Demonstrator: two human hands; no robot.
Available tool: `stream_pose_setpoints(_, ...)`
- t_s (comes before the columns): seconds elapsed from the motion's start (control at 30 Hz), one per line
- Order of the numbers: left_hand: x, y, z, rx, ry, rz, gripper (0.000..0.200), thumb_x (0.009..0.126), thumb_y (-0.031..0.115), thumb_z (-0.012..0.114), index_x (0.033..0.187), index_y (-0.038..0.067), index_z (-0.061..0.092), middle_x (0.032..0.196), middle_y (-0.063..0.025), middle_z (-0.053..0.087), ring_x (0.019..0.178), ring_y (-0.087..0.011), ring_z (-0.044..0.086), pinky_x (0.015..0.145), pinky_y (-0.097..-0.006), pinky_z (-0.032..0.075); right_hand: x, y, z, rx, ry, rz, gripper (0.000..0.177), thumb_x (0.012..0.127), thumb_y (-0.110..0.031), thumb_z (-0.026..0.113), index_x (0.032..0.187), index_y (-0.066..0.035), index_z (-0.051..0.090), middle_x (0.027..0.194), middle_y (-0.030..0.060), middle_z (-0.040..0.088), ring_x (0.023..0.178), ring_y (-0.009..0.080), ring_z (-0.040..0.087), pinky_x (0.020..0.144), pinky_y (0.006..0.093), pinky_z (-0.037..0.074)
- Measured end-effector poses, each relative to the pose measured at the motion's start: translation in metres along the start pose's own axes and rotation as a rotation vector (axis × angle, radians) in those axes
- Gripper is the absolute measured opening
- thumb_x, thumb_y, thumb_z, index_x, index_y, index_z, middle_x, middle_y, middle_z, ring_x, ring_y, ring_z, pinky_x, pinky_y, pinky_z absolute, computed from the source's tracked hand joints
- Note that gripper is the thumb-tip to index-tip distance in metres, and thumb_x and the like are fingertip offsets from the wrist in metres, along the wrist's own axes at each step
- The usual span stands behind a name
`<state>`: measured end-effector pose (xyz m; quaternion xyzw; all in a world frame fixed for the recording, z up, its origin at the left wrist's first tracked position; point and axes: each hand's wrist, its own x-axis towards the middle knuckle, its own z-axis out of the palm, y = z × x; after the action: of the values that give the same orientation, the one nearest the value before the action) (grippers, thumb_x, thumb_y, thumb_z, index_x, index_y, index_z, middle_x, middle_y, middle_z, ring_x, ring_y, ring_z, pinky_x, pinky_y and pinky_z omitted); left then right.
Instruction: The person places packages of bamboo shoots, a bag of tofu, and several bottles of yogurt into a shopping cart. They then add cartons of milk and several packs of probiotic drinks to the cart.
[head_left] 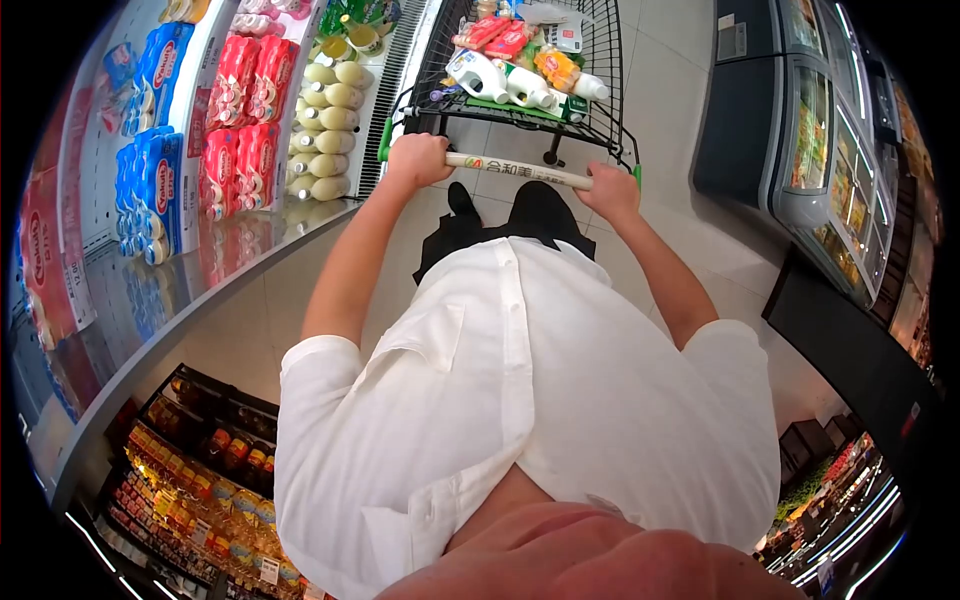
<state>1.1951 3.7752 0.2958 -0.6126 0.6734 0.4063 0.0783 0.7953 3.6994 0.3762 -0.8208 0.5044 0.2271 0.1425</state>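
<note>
My left hand [419, 160] is wrapped round one end of the cart's pale handle bar [520, 169], which carries printed characters. Round the other end of the same bar my right hand [612, 190] is closed. Beyond the bar is the black wire shopping cart [612, 70]. In its basket lie white bottles, among them a white jug [477, 76], with red packages [508, 40], an orange-yellow package [556, 68] and a clear-and-white bag [556, 27].
Along the left runs a chilled shelf [230, 262] with blue packs [160, 190], red packs [238, 165] and pale bottles [327, 140]. A glass-topped freezer [810, 130] stands at the right. Tiled floor [665, 110] lies between cart and freezer.
</note>
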Motion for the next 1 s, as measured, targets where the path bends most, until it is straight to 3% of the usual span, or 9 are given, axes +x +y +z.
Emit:
stream_pose_setpoints(0.47, 0.023, -0.022, -0.009, -0.005, -0.044, 0.030, 0.034, 0.084, 0.043, 0.075, 0.093, 0.010, 0.079, 0.089, -0.0151, 0.081, 0.084, -0.0372, 0.080, 0.076, -0.0512, 0.064, 0.026, 0.003, -0.028, 0.194, -0.176, -0.080, 0.061, 0.088, -0.072, 0.075, 0.106, -0.013, 0.080, 0.094, 0.0114, 0.080, 0.084, 0.0348, 0.076, 0.075, 0.0478, 0.060)
stream_pose_setpoints(0.57, 0.027, -0.015, -0.014, 0.007, -0.094, 0.004, 0.033, 0.085, 0.043, 0.076, 0.098, 0.013, 0.082, 0.089, -0.0137, 0.082, 0.085, -0.0361, 0.081, 0.077, -0.0495, 0.066, 0.041, 0.017, -0.019, 0.384, -0.178, -0.008, 0.055, 0.097, -0.062, 0.074, 0.112, -0.010, 0.081, 0.091, 0.0088, 0.079, 0.082, 0.0275, 0.076, 0.073, 0.0426, 0.058)
stream_pose_setpoints(0.6, 0.028, -0.013, -0.016, 0.008, -0.092, -0.009, 0.033, 0.085, 0.043, 0.076, 0.098, 0.013, 0.082, 0.089, -0.0137, 0.082, 0.085, -0.0361, 0.081, 0.077, -0.0495, 0.066, 0.051, 0.022, -0.008, 0.721, -0.150, 0.075, 0.050, 0.101, -0.056, 0.073, 0.114, -0.008, 0.080, 0.090, 0.0075, 0.079, 0.082, 0.0233, 0.075, 0.073, 0.0392, 0.057)
stream_pose_setpoints(0.63, 0.029, -0.010, -0.017, -0.007, -0.095, -0.023, 0.034, 0.085, 0.044, 0.076, 0.096, 0.012, 0.080, 0.088, -0.0141, 0.081, 0.085, -0.0368, 0.081, 0.076, -0.0506, 0.065, 0.065, 0.026, -0.007, 1.056, -0.121, 0.162, 0.046, 0.105, -0.049, 0.072, 0.116, -0.006, 0.080, 0.090, 0.0062, 0.078, 0.082, 0.0191, 0.073, 0.073, 0.0359, 0.056)
stream_pose_setpoints(0.73, 0.040, -0.004, -0.013, -0.023, -0.126, -0.053, 0.034, 0.084, 0.044, 0.077, 0.092, 0.011, 0.077, 0.086, -0.0143, 0.080, 0.084, -0.0379, 0.080, 0.074, -0.0517, 0.064, 0.128, 0.016, -0.007, 1.158, -0.071, 0.225, 0.039, 0.109, -0.040, 0.070, 0.116, -0.002, 0.079, 0.090, 0.0046, 0.078, 0.083, 0.0143, 0.071, 0.076, 0.0311, 0.055)
stream_pose_setpoints(0.8, 0.040, 0.003, -0.013, -0.039, -0.130, -0.059, 0.032, 0.084, 0.043, 0.076, 0.090, 0.011, 0.076, 0.085, -0.0142, 0.079, 0.082, -0.0385, 0.079, 0.073, -0.0520, 0.063, 0.185, 0.008, -0.001, 1.075, -0.062, 0.302, 0.045, 0.105, -0.044, 0.074, 0.123, -0.002, 0.077, 0.103, 0.0112, 0.080, 0.092, 0.0223, 0.076, 0.085, 0.0359, 0.059)
stream_pose_setpoints(0.9, 0.048, 0.014, -0.014, -0.020, -0.139, -0.061, 0.030, 0.081, 0.041, 0.078, 0.094, 0.014, 0.079, 0.084, -0.0125, 0.080, 0.081, -0.0364, 0.080, 0.073, -0.0508, 0.063, 0.276, 0.021, 0.028, 0.727, 0.175, 0.102, 0.062, 0.098, -0.048, 0.080, 0.135, 0.001, 0.071, 0.129, 0.0242, 0.075, 0.118, 0.0406, 0.074, 0.100, 0.0481, 0.058)
stream_pose_setpoints(0.93, 0.046, 0.013, -0.011, -0.032, -0.156, -0.050, 0.029, 0.080, 0.040, 0.078, 0.092, 0.013, 0.079, 0.084, -0.0125, 0.080, 0.081, -0.0366, 0.079, 0.072, -0.0510, 0.063, 0.306, 0.025, 0.045, 0.749, 0.165, 0.098, 0.065, 0.097, -0.051, 0.079, 0.135, 0.002, 0.071, 0.127, 0.0252, 0.075, 0.119, 0.0411, 0.073, 0.103, 0.0472, 0.057)
stream_pose_setpoints(1.0, 0.042, 0.019, -0.016, -0.056, -0.128, -0.068, 0.028, 0.078, 0.039, 0.079, 0.087, 0.013, 0.078, 0.082, -0.0125, 0.079, 0.080, -0.0375, 0.079, 0.073, -0.0516, 0.063, 0.371, 0.034, 0.101, 0.839, -0.044, 0.260, 0.066, 0.100, -0.050, 0.076, 0.139, 0.003, 0.070, 0.129, 0.0235, 0.078, 0.113, 0.0323, 0.077, 0.099, 0.0433, 0.059)
